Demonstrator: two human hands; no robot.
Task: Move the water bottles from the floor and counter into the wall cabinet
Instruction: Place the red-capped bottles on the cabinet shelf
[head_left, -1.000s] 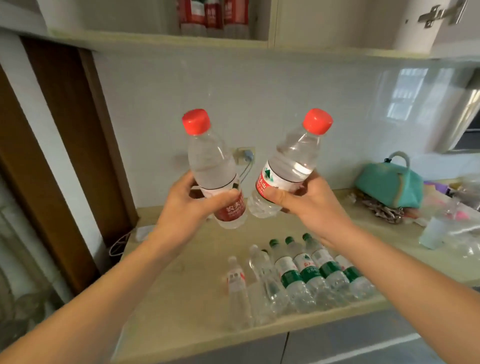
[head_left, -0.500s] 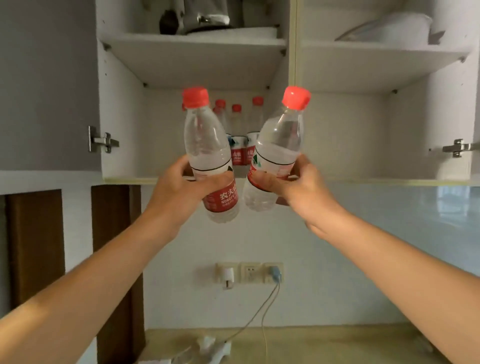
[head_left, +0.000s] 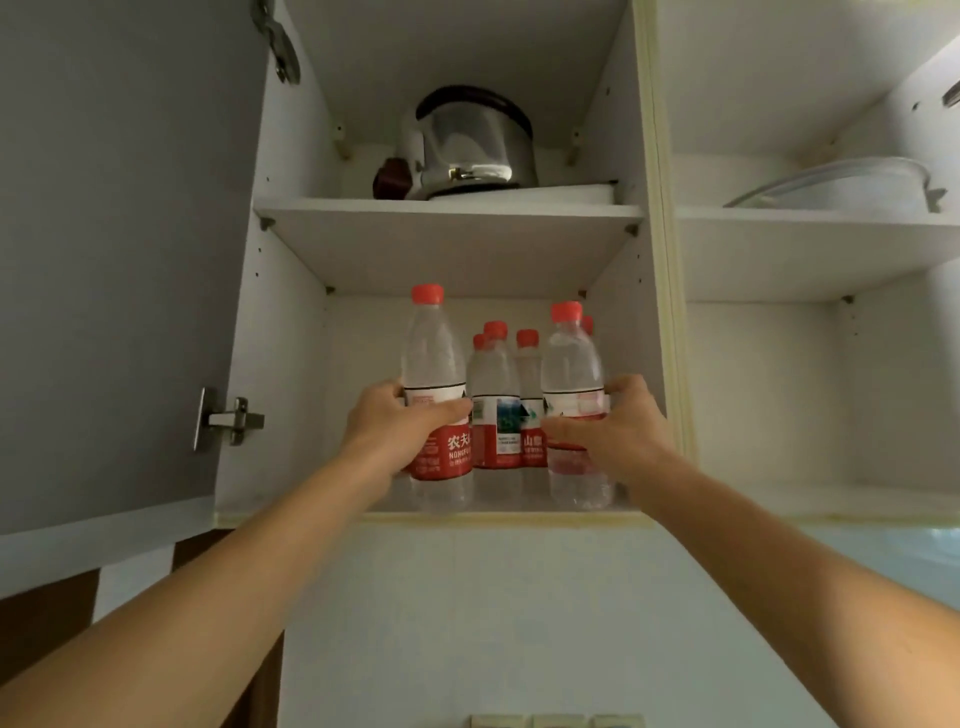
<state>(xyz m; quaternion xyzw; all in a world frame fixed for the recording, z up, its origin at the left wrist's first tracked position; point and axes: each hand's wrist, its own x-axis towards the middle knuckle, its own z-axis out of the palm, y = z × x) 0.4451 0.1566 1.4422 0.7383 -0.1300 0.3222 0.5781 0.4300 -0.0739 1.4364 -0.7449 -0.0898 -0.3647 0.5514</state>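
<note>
Bottles upright, long axes vertical, bases at the wall cabinet's bottom shelf (head_left: 332, 512) front edge. Left hand (head_left: 400, 428) grips left water bottle (head_left: 436, 384); right hand (head_left: 613, 421) grips right water bottle (head_left: 574, 374). Stored bottles (head_left: 498, 395) stand just behind, between them; free shelf lies straight back.

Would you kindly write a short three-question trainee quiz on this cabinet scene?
1. True or false: the left hand and right hand each grip a bottle.
2. What sits on the shelf above the bottles? A) kettle B) bowl C) green bag
3. Fill in: the left bottle and right bottle have ___ caps.

Key
1. True; both bottles stand at the front of the lower shelf, ahead of the back bottles.
2. A, the kettle.
3. Red.
</note>
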